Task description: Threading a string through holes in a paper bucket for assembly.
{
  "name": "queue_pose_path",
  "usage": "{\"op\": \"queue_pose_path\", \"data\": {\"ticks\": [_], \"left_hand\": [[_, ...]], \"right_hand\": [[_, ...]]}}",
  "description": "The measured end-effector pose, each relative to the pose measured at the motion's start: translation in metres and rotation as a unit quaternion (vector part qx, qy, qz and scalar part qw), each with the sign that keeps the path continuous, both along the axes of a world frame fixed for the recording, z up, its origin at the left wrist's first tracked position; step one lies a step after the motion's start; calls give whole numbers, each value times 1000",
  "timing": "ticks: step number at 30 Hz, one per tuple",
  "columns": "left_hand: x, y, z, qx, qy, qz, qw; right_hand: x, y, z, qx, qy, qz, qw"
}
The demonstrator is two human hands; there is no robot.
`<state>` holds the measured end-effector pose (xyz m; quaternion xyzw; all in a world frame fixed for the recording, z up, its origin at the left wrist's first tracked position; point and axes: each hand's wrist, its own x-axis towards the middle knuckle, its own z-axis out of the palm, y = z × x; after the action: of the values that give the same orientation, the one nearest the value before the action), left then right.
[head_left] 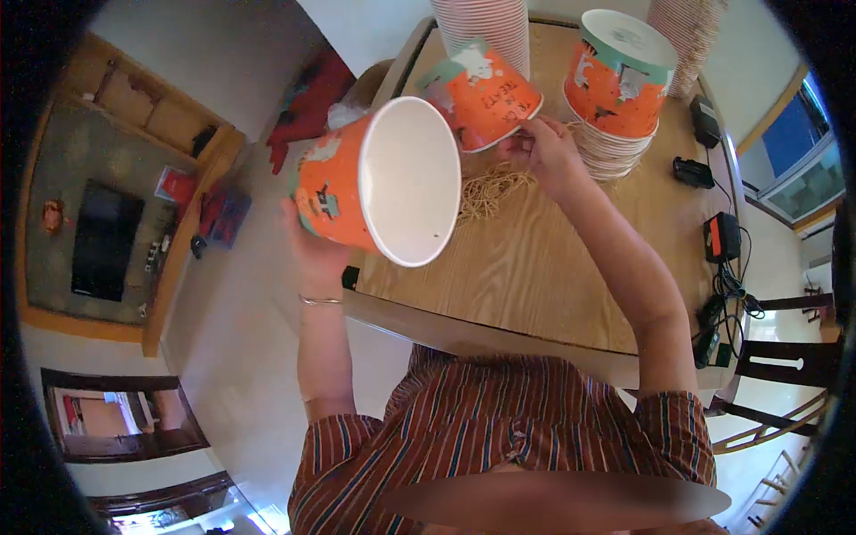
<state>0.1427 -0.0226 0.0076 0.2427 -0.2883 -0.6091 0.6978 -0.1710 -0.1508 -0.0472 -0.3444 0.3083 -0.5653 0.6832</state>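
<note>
My left hand (pixel 314 254) is wrapped round an orange paper bucket (pixel 334 187) from outside and below. That bucket is tilted, its round mouth facing right and showing a bare white inside. A second orange paper bucket (pixel 490 96), with a green band, is pinched at its rim by my right hand (pixel 548 153). It leans over the table beside the stacks, its base up and to the left. Close under my right hand lies a loose heap of tan cords (pixel 490 192). The far fingertips of my left hand are hidden behind its bucket.
Upside-down orange bucket (pixel 615 94) tops a nested stack on the wooden table (pixel 535 276). Tall bucket stacks (pixel 486 27) (pixel 688 31) stand at the back. Black adapters (pixel 704 120) and cables (pixel 729 285) line the right edge. A wooden chair (pixel 785 364) stands at right.
</note>
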Motion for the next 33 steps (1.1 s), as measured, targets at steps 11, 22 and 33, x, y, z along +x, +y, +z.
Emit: {"op": "queue_pose_path", "data": {"ticks": [11, 22, 33], "left_hand": [[-19, 22, -28, -3, 11, -41, 999], [-73, 37, -49, -43, 250, -161, 954], [-130, 60, -113, 140, -187, -214, 948]], "right_hand": [[-4, -14, -46, 40, -27, 49, 998], [-35, 66, 49, -97, 201, 151, 963], [-99, 96, 74, -218, 518, 20, 827]]}}
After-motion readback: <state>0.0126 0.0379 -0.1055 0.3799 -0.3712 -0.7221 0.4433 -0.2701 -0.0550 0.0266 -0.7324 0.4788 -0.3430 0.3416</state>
